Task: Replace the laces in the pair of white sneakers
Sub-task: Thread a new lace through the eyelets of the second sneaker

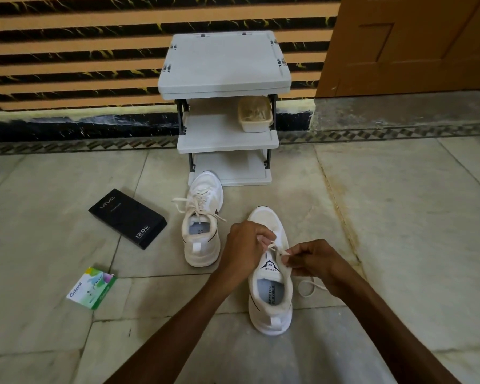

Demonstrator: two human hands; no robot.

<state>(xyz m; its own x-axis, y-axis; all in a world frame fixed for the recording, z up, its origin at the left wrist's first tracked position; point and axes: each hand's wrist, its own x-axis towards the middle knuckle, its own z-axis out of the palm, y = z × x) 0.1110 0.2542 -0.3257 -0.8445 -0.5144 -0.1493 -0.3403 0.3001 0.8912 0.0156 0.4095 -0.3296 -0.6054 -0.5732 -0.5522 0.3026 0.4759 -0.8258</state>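
Two forearms come in from the bottom edge and meet over the near sneaker (272, 320), which sits on the floor (399, 217), toe away from the person, heel closest.

Left hand (244, 245): fingers curled, pinching the lace (275, 246) above the tongue, likely pulling it up and out of the eyelets. Right hand (313, 259): fingers curled too, pinching the same lace at the right eyelet edge, probably bracing the upper so the shoe doesn't lift. Neither hand is free.

A slack lace loop (308, 286) lies on the floor just right of this shoe, so unlacing looks partly done. Can't tell how many eyelets are left, as the hands hide them.

Far sneaker (203, 217) stands just to the left and further off, fully laced with loose ends hanging, untouched. So this looks like an early stage: old lace coming out of the first shoe.

Further out: black box (128, 217) and green-white packet (92, 288) on the floor to the left. Whether either holds new laces can't be told. Grey shelf rack (225, 79) stands against the wall, with a tub (255, 115) on its middle shelf.
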